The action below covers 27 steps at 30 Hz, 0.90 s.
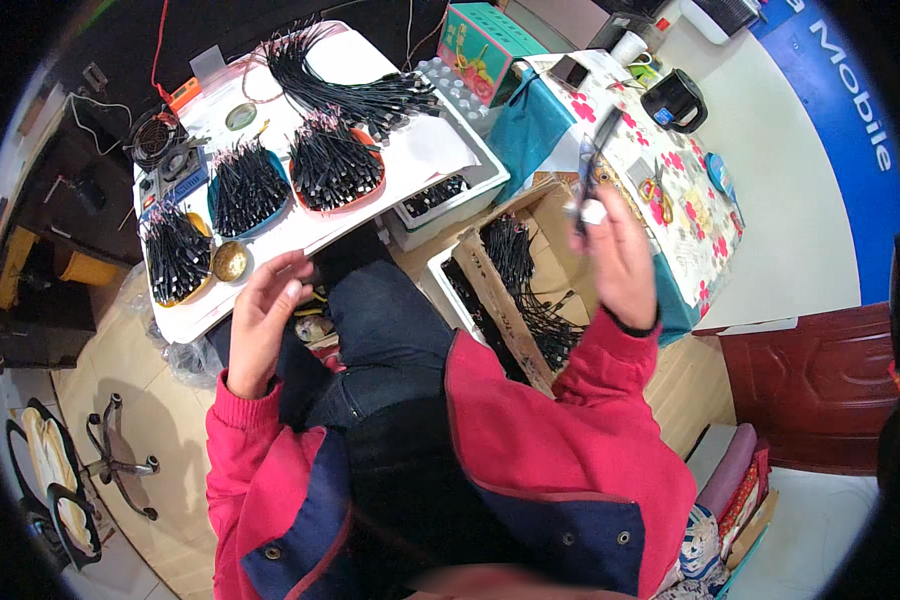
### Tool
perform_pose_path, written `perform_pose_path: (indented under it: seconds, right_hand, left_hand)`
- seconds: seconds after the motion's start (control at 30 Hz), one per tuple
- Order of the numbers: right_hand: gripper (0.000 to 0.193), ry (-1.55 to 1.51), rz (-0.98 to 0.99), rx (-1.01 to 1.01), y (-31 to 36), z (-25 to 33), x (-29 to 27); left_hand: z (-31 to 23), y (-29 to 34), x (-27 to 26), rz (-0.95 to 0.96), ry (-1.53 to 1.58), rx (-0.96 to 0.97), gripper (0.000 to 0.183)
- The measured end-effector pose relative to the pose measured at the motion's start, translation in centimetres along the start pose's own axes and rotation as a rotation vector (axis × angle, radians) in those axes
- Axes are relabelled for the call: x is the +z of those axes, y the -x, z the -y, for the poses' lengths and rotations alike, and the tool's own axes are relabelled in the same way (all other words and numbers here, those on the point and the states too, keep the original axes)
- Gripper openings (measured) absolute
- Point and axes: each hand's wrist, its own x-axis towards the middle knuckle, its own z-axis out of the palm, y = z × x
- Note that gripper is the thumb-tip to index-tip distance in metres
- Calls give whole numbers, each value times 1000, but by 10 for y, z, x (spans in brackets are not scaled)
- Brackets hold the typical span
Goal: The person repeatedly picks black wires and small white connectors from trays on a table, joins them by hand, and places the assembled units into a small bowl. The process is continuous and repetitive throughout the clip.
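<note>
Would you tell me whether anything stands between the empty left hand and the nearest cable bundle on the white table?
Nothing visible does: the left hand hovers open at the white table edge, with only a small brass bowl beside the cable bundle.

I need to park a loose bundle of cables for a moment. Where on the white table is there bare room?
The white table is bare at its right end, right of the red tray, and in a narrow front strip near the left hand. Left and middle are crowded: trays of black cables, brass bowl.
</note>
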Motion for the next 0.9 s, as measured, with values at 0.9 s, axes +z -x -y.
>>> perform_pose_path:
  seconds: [0.9]
  right_hand:
    - [16, 407, 395, -148, -90, -21, 185]
  left_hand:
    - [-14, -115, -182, -549, -1660, 51, 19]
